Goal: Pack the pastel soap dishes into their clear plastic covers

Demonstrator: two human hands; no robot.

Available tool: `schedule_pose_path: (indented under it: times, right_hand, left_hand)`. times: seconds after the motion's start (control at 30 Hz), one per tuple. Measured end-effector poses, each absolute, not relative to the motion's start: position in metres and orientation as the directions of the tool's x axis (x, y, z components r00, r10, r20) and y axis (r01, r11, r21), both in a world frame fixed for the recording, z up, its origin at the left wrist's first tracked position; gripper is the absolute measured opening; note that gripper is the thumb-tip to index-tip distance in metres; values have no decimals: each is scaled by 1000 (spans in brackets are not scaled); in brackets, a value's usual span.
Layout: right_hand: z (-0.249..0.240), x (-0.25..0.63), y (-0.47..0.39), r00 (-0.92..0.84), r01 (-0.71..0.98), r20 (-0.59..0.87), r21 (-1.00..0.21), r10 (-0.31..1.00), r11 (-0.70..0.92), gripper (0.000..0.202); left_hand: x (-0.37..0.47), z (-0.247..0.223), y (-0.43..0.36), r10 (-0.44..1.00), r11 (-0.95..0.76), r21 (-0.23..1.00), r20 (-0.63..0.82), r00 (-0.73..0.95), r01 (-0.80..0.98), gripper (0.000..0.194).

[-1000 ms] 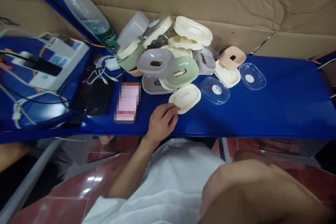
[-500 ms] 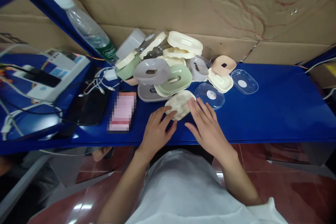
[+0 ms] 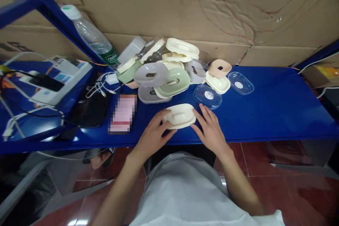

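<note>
A cream oval soap dish (image 3: 181,116) lies near the front edge of the blue table, its hollow side up. My left hand (image 3: 155,130) grips its left end, fingertips over the rim and thumb low at the front. At the right end, my right hand (image 3: 211,127) has its index finger and thumb on the rim while the other fingers stretch out past it. Just behind my right hand is a clear oval lid (image 3: 207,96) with a round white sticker. A green soap dish (image 3: 174,82) and a grey one (image 3: 150,74) sit behind the cream dish.
More soap dish parts (image 3: 182,47) are heaped against the cardboard (image 3: 159,3). A peach piece (image 3: 219,67) and another clear lid (image 3: 241,83) lie to the right. Leftward are a phone (image 3: 123,113), a water bottle (image 3: 92,37), white cables (image 3: 99,84) and a power strip (image 3: 58,81).
The cream dish has been turned and drawn nearer to me; its hollow side now shows. My hands have moved apart to its two ends. The camera view has shifted slightly.
</note>
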State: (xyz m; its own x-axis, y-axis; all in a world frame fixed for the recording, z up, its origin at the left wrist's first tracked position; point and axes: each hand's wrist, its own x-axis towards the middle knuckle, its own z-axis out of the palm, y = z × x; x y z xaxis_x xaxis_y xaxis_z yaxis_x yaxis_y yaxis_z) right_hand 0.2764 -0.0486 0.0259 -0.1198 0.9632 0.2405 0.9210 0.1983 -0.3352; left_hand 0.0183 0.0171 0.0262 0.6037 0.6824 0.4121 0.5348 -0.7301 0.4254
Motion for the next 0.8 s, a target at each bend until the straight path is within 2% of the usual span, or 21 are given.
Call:
schedule_pose_path:
  times: [0.1,0.23,0.3,0.47,0.6,0.7,0.8]
  right_hand:
    - [23,277,-49,-80,917,295,-354,952,186,58]
    - [17,278,-47,5,928,348,-351,937,126,61]
    - [15,277,-46,25,943,342,-319,939,91,62]
    - [13,274,-46,92,962,351,-273,932,8,60]
    - [10,273,-47,202,954,423,-289,883,-80,55]
    - [6,277,-45,270,940,400,-306,876,-150,59]
    - [3,283,-42,234,935,372,-341,898,-103,59]
  left_hand:
    - [14,27,13,696,-713,376,482,532,592,20]
    - [17,23,10,709,-698,360,470,526,619,42]
    - [18,21,10,713,-695,361,461,529,622,40]
    - [17,17,11,738,-669,402,454,499,625,20]
    - [18,17,10,739,-667,395,457,495,632,18]
    - [18,18,10,744,-662,397,454,491,636,17]
    - [17,19,9,744,-664,397,435,508,633,17]
